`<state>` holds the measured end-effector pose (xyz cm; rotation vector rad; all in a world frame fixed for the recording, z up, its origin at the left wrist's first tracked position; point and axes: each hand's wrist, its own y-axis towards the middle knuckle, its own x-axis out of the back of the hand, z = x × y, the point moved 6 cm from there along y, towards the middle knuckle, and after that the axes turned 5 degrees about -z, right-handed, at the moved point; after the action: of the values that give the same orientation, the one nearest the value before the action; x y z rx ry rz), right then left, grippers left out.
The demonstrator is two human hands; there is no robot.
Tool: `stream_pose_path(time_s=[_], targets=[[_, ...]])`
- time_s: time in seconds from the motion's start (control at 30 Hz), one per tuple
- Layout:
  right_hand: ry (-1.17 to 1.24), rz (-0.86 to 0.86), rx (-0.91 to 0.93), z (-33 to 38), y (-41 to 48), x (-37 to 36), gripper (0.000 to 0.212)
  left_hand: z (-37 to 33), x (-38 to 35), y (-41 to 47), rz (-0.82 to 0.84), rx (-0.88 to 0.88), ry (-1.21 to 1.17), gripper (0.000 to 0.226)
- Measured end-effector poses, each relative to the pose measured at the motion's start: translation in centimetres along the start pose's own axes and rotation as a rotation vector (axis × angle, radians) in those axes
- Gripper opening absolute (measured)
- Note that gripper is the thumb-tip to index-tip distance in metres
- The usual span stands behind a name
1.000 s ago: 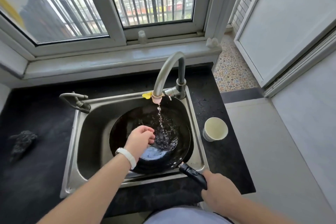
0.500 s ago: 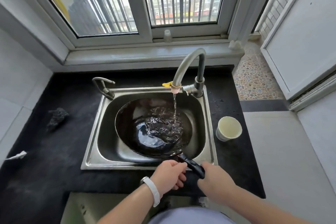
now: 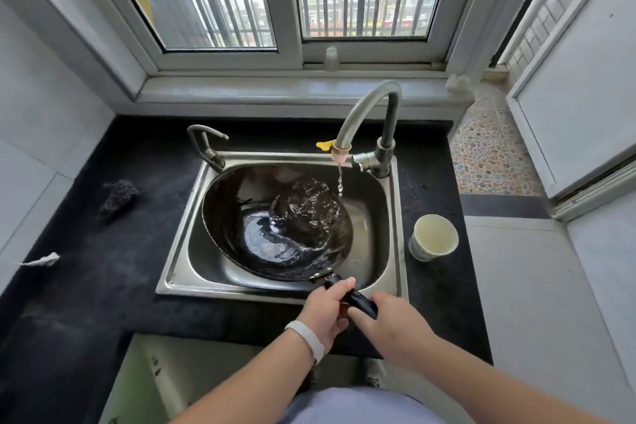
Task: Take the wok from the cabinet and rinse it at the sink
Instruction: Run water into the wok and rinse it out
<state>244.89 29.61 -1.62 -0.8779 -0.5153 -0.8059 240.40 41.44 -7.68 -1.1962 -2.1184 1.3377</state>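
Wok [image 3: 275, 220] sits tilted inside the sink [image 3: 395, 234], below and left of the tap [image 3: 364, 113], whose stream lands on the wok's right inner wall. Retrieval from the cabinet is judged complete; rinsing is in progress, with emptying left. Left hand [image 3: 325, 311] grip is closed around the handle [image 3: 358, 301]. Right hand [image 3: 392, 323] is blurred at the handle end; its grip cannot be determined. Handle middle is hidden.

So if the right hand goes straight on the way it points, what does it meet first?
Probably the wok handle: the right hand points up-left toward it, where the left hand already grips. Depth is unclear.
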Motion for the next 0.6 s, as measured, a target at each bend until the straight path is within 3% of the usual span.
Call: stream_pose_path(time_s=[0.13, 0.27, 0.6], targets=[[0.050, 0.035, -0.003, 0.0, 0.2, 0.2, 0.022, -0.3, -0.1, 0.1, 0.011, -0.039, -0.062, 0.012], [0.157, 0.080, -0.044, 0.1, 0.5, 0.0, 0.031, -0.9, 0.4, -0.2, -0.013, -0.075, -0.026, 0.013], [0.429, 0.250, -0.126, 1.5, -0.1, -0.4, 0.023, -2.0, 1.4, -1.1, -0.062, -0.125, 0.043, 0.015]])
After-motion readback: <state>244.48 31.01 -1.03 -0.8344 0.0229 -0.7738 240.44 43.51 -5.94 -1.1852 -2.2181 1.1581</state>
